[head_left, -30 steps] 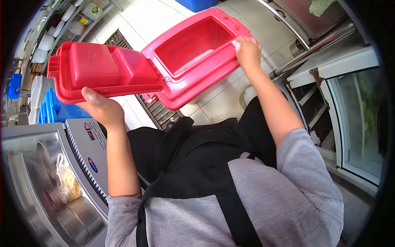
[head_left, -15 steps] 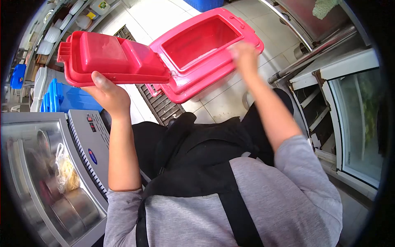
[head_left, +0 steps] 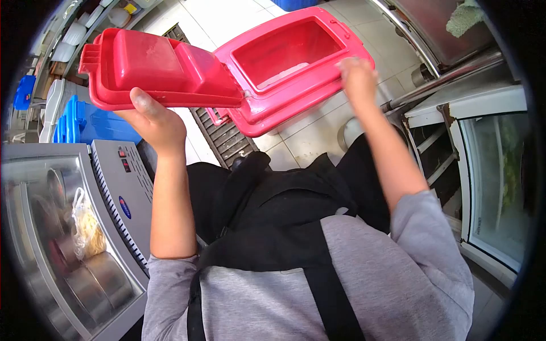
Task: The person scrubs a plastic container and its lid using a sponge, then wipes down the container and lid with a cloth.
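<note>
A red plastic bin (head_left: pixel 307 96) stands on the floor in front of me, its hinged lid (head_left: pixel 145 62) swung over to the left. My left hand (head_left: pixel 154 122) grips the lid's near edge, thumb on top and fingers underneath. Through the rectangular opening, something white (head_left: pixel 284 75) shows low inside; I cannot make out what it is. Over the bin's right rim is my right hand (head_left: pixel 359 82), fingers curled together and slightly blurred. Whatever it may hold is hidden.
A grey warming cabinet (head_left: pixel 122 193) with metal pots stands on the left, a blue container (head_left: pixel 105 125) behind it. On the right are a glass-fronted cooler (head_left: pixel 495 182) and a metal rail (head_left: pixel 449 79). A drain grate (head_left: pixel 219 133) runs across the tiled floor.
My right hand has shifted slightly right along the bin's rim. The left hand still holds the lid. The whole view has shifted a little.
</note>
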`<move>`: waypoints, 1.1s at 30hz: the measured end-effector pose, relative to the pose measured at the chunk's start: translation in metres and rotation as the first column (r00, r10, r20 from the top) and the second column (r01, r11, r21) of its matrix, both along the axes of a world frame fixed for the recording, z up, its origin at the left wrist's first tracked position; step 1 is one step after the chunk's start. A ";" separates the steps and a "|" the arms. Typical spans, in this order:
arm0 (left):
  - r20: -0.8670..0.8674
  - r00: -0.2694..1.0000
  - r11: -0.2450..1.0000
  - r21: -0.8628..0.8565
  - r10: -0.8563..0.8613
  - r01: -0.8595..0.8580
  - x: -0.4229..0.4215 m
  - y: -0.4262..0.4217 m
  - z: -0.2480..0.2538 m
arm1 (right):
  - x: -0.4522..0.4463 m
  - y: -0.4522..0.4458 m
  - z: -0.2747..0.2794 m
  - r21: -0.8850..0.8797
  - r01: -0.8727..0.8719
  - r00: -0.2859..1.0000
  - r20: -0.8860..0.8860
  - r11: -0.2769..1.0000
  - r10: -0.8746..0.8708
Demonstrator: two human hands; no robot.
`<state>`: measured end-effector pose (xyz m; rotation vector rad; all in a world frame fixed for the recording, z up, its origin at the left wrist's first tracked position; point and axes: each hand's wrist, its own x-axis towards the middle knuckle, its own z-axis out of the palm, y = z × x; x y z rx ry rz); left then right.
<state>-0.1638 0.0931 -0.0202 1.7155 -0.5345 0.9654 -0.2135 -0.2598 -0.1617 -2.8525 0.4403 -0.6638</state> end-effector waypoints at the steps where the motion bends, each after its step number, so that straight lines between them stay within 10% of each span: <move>1: 0.007 1.000 1.000 -0.007 -0.015 0.015 0.001 0.001 0.000 | 0.004 0.032 -0.013 0.048 -0.037 0.999 -0.005 0.998 0.037; 8: 0.055 0.998 0.999 0.047 0.003 -0.005 0.004 -0.010 0.007 | -0.004 0.190 0.014 0.023 -0.501 0.865 -0.012 0.865 0.502; 27: 0.095 0.995 1.000 0.004 -0.016 0.016 0.008 -0.002 -0.002 | -0.004 0.176 0.016 -0.201 -0.491 0.865 -0.003 0.848 0.501; 33: 0.098 0.994 0.999 0.000 -0.048 0.048 0.011 0.000 -0.002 | -0.009 0.167 0.008 -0.031 -0.495 0.863 0.102 0.869 0.495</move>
